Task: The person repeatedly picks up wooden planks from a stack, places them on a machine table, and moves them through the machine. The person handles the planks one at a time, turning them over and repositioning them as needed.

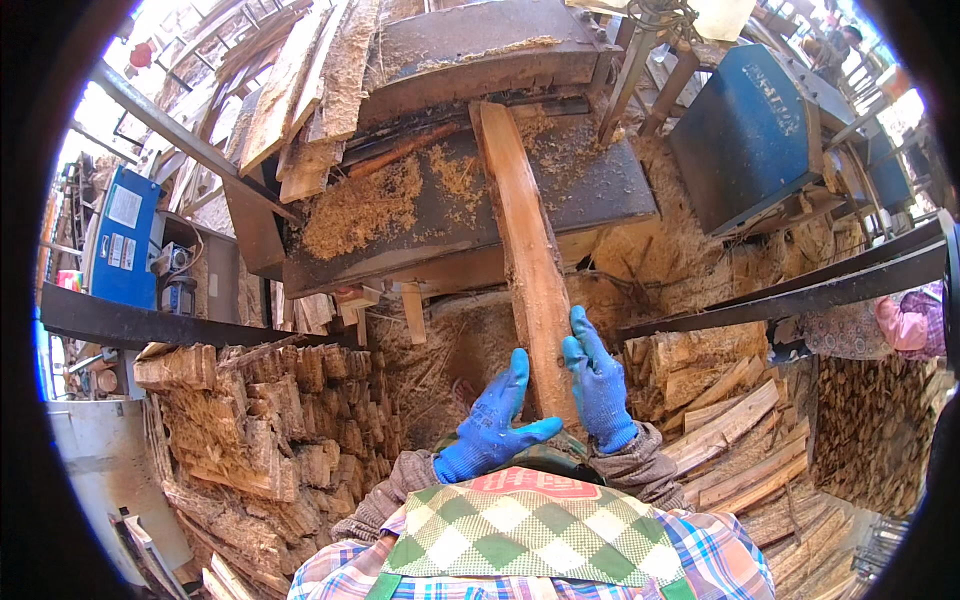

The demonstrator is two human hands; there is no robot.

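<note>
Nearest, the near end of a long plank (pixel 530 240) is flanked by two blue-gloved hands. The left hand (pixel 490 418) is opened, with thumb and fingers spread beside the left edge; whether the wood is touched cannot be told. The right hand (pixel 600 385) is laid along the right edge, its fingers straightened and not closed around it.

Because no firm grip is seen, the plank could probably be twisted or slipped sideways if it were pushed unevenly; a glove could also be caught by the rough edge.

Farther, the plank is carried across a dark metal table (pixel 605 195), which is partly covered by sawdust (pixel 365 210). On both sides, wood is piled: a left stack (pixel 260 430) and a right stack (pixel 730 430). Beyond, a blue metal housing (pixel 745 140) is seen.
</note>
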